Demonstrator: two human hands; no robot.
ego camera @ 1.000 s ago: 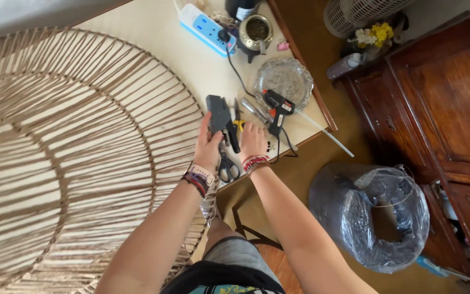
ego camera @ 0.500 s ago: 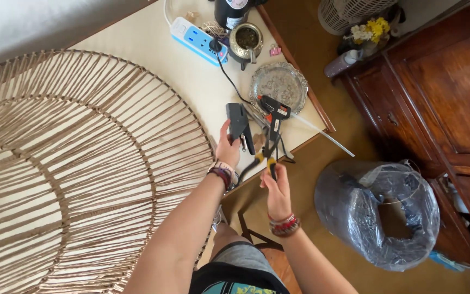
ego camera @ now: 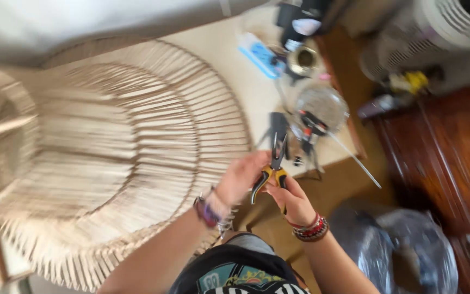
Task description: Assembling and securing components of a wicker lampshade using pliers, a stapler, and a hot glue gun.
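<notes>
Both hands are meeting at the yellow-handled pliers point(ego camera: 270, 174): the left hand point(ego camera: 241, 177) is cupping 1 grip, the right hand point(ego camera: 294, 198) is closing round the other, nose pointing away. Seating both grips squarely before squeezing looks wise. Left of them the wicker frame point(ego camera: 126, 147) is crowding close; beyond, the table edge point(ego camera: 333, 163) is falling away, leaving open room rightward

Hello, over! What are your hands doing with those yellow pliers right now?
Left hand and right hand both on the pliers, held above the table edge. Big woven rattan frame close on the left. Picture blurred; grip detail unclear.
</notes>
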